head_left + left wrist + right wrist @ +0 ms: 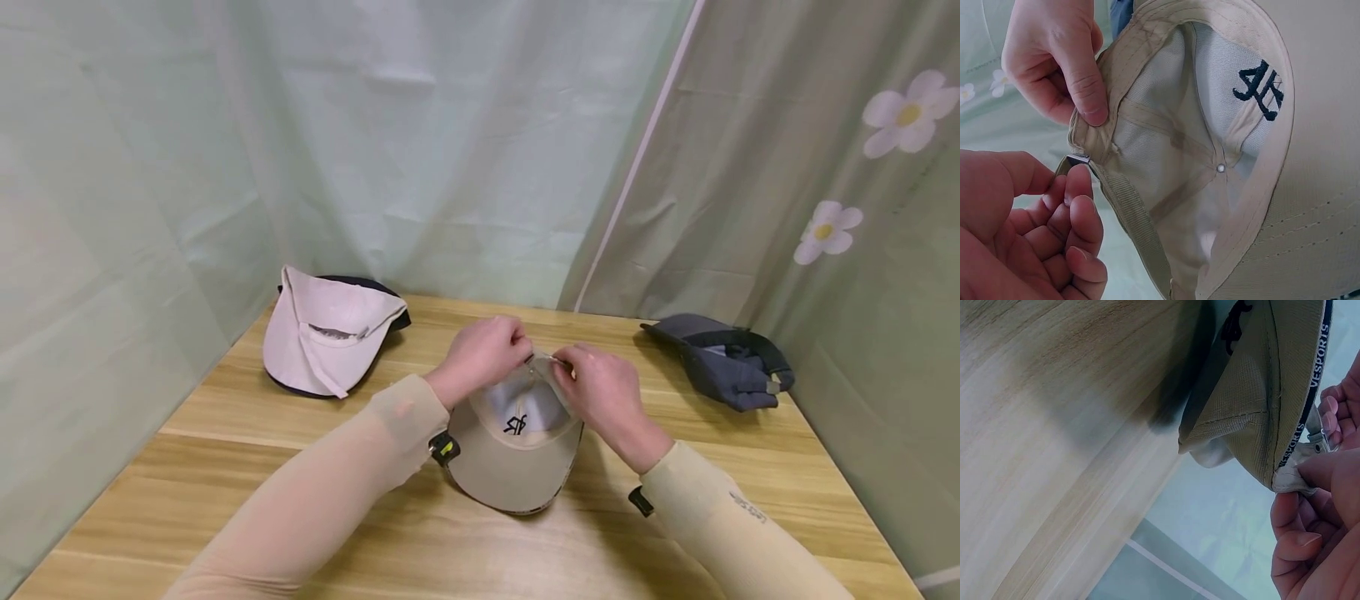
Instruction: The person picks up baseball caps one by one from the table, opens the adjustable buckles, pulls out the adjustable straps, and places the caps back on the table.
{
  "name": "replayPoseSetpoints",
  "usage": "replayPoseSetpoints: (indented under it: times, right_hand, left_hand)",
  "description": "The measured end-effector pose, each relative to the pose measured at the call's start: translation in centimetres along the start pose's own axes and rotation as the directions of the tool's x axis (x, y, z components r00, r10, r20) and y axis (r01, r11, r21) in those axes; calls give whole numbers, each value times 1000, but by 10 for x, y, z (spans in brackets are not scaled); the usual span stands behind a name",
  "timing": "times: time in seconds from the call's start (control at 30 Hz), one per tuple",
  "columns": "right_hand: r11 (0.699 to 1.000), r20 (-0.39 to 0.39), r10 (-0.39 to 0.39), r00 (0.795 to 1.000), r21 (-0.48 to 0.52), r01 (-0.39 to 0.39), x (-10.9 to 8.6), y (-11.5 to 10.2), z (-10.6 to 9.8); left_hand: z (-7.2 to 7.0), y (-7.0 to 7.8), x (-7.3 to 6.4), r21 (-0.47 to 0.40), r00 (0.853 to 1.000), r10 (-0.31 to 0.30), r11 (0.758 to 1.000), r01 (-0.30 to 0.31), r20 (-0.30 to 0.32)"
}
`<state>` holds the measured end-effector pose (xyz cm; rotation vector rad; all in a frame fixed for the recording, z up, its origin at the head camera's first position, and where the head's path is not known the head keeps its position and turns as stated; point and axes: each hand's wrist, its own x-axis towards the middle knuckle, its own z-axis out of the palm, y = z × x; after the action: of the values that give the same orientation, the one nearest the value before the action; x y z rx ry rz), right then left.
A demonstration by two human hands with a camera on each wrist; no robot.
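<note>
A beige baseball cap (510, 475) is held with its inside toward me and its brim pointing down at the table. Dark stitched lettering (1260, 90) shows on the pale lining. At the back edge, my left hand (486, 348) pinches the strap end beside a small metal buckle (1079, 160) between thumb and fingers. My right hand (603, 390) grips the cap's band just across the buckle, its thumb (1088, 94) pressed on the inner side. Black tape with white letters (1317, 369) runs along the cap's edge in the right wrist view.
Back left on the wooden table (225, 467), a pale cap (337, 304) lies over a dark one (360, 283). A dark blue cap (720, 362) sits at the right edge. Light curtains (450, 150) surround the table's back and sides.
</note>
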<state>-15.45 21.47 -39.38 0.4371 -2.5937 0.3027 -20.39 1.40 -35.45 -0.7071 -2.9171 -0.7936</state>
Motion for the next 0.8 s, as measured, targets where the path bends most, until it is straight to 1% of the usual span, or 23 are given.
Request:
replayPoseSetpoints:
  times: [0.13,0.3,0.37,0.5,0.6,0.7,0.8]
  right_hand:
    - [1000,-1,-3,1000,-6,3,1,0,0]
    - [1000,10,4,1000,-2,-4,0,1,1]
    - [1000,23,14,1000,5,-15,0,2,1]
    - [998,44,61,997,20,-62,-4,8,1]
    - [996,39,82,996,25,-83,-6,11,0]
    - [997,34,70,997,22,-71,-6,12,0]
    - [998,40,66,997,20,-67,-5,13,0]
  left_hand:
    - [-1,-1,-1,0,1000,-1,1000,1,-12]
    - [-1,-3,-2,-6,1000,4,1000,-5,-9]
    - [-1,-4,-2,-10,1000,-5,1000,5,-6]
    - [-5,-5,-2,-3,999,-27,1000,27,-26]
    - [-8,-5,-2,13,999,-14,1000,15,-35]
    - [-9,-4,-2,13,1000,1,1000,0,-30]
    - [-10,-5,-2,-2,1000,-8,1000,8,-27]
